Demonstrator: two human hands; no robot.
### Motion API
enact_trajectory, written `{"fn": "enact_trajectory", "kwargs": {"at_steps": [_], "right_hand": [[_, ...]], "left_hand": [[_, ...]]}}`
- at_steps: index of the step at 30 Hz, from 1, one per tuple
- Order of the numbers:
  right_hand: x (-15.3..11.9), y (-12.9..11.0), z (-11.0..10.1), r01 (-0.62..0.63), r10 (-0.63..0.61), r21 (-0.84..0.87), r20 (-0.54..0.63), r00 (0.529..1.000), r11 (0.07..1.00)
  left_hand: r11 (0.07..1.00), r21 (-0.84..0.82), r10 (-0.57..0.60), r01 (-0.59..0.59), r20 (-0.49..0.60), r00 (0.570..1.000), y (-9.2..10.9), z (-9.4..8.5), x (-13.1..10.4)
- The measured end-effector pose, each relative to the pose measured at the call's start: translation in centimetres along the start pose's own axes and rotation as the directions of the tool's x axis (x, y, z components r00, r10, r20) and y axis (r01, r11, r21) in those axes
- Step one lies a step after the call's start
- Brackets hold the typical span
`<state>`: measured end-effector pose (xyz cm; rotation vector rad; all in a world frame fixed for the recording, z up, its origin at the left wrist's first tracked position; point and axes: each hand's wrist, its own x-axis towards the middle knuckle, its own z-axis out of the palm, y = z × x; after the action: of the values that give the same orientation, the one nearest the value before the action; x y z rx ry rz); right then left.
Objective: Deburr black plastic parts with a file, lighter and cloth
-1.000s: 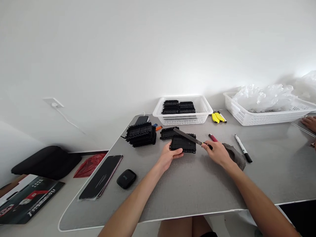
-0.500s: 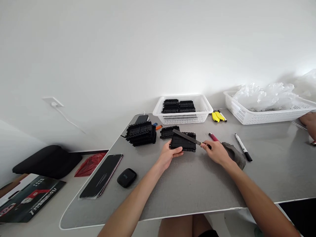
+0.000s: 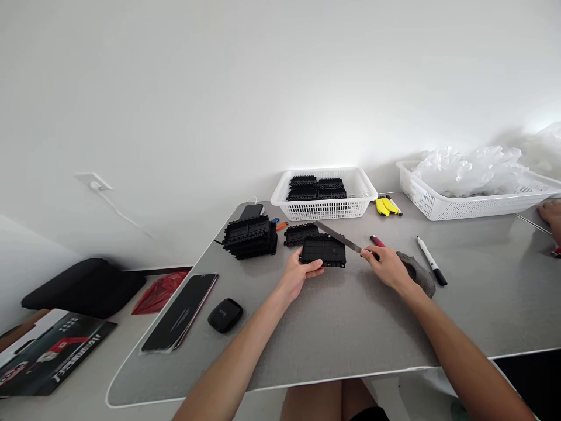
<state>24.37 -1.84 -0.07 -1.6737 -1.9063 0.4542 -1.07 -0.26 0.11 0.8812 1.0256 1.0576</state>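
Note:
A black rectangular plastic part point(image 3: 324, 251) with toothed edges is gripped at its lower left by my left hand point(image 3: 298, 273), thumb on top. My right hand point(image 3: 386, 268) is closed on the dark handle of a flat metal file point(image 3: 342, 237). The blade slants up and left, over the part's upper right edge; whether it touches cannot be made out. Behind the held part, another black part point(image 3: 300, 234) lies on the table. Stacked black parts point(image 3: 249, 237) stand to the left.
Behind is a white basket point(image 3: 324, 209) holding black parts; a larger one point(image 3: 477, 207) with plastic bags is right. A grey cloth-like item point(image 3: 423, 279), marker point(image 3: 432, 261), yellow tools point(image 3: 385, 206), phone point(image 3: 179, 313) and black case point(image 3: 225, 316) lie around. Another person's hand point(image 3: 551, 213) is far right.
My right hand and the file have moved slightly right and up, off the middle of the held part. The other person's hand at the far right has shifted too.

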Motion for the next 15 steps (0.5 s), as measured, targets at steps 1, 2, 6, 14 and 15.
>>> {"fn": "enact_trajectory", "kwargs": {"at_steps": [1, 2, 6, 14, 15], "right_hand": [[0.1, 0.3, -0.1, -0.008, 0.008, 0.001, -0.019, 1.0, 1.0], [0.2, 0.6, -0.2, -0.014, 0.015, 0.006, -0.038, 0.999, 1.0], [0.2, 0.5, -0.4, 0.016, -0.013, 0.092, -0.027, 1.0, 0.996], [-0.3, -0.9, 0.2, 0.012, -0.02, 0.175, 0.045, 0.999, 0.984], [-0.3, -0.8, 0.2, 0.012, -0.019, 0.17, 0.039, 0.999, 0.985]], "left_hand": [[1.0, 0.001, 0.004, -0.004, 0.0, 1.0, 0.0, -0.1, 0.0], [1.0, 0.002, 0.007, -0.007, -0.002, 1.0, 0.0, -0.1, 0.0], [1.0, 0.014, 0.005, -0.005, 0.007, 1.0, 0.0, -0.1, -0.1], [1.0, 0.007, -0.009, 0.009, 0.015, 1.0, 0.3, 0.2, -0.4], [1.0, -0.001, -0.019, 0.019, 0.01, 1.0, 0.3, 0.2, -0.3]]}}
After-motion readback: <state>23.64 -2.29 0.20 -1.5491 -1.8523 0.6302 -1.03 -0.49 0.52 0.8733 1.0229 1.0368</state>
